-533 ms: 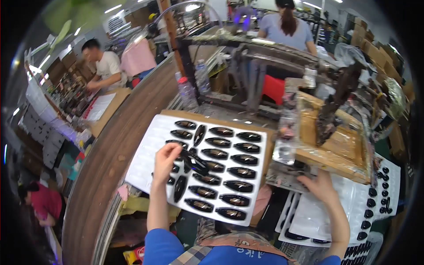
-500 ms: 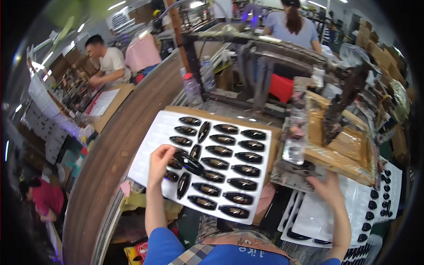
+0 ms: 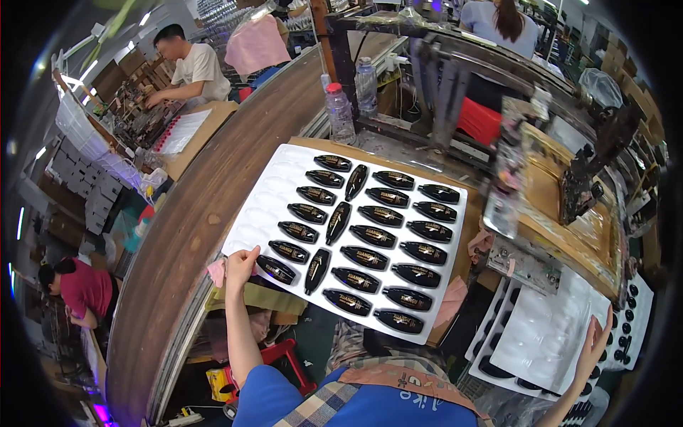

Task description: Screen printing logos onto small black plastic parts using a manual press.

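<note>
A white tray [image 3: 250,219] holds rows of glossy black oval pieces [image 3: 382,236] with gold lettering, most lying crosswise, several lengthwise. My left hand [image 3: 240,267] is closed on the tray's near-left corner, beside a pink cloth scrap. My right hand [image 3: 595,333] reaches to the right edge of an upper white moulded tray [image 3: 537,329] on a stack at the lower right, its fingers bent over that edge. Above that stack stands a screen-printing press with a wooden screen frame [image 3: 544,233], partly smeared by motion. More small black pieces lie at the far right.
A curved wooden bench [image 3: 171,285] runs along my left. Two bottles [image 3: 339,114] stand beside the metal rig behind the tray. Co-workers are at the upper left [image 3: 203,71], lower left [image 3: 82,292] and back [image 3: 491,28]. A red stool [image 3: 284,356] is below.
My left hand moved from over the pieces down-left to the tray's corner; the piece it held now lies among the others. My right hand left the press for the tray stack, rightward and lower.
</note>
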Available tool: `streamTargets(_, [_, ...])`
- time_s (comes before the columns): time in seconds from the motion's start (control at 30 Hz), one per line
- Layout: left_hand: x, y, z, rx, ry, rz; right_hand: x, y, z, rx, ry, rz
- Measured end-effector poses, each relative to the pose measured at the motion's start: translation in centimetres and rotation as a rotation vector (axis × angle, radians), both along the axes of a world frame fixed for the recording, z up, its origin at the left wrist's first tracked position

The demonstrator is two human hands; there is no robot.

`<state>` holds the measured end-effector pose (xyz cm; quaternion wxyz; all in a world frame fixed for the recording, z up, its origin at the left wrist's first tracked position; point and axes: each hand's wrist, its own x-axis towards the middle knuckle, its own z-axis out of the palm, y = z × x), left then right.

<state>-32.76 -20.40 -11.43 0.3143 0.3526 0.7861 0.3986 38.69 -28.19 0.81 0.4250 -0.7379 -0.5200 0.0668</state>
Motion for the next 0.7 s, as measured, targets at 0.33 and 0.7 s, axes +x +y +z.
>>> streamTargets(0.33, [0.0, 0.9, -3.7, -0.052, 0.756, -0.078, 5.3, -4.5, 0.4, 0.000, -0.205, -0.272])
streamTargets(0.7, [17.3, 7.0, 6.8, 0.522, 0.548, -0.446, 14.0, -15.9, -3.2, -0.466, -0.384, -0.567])
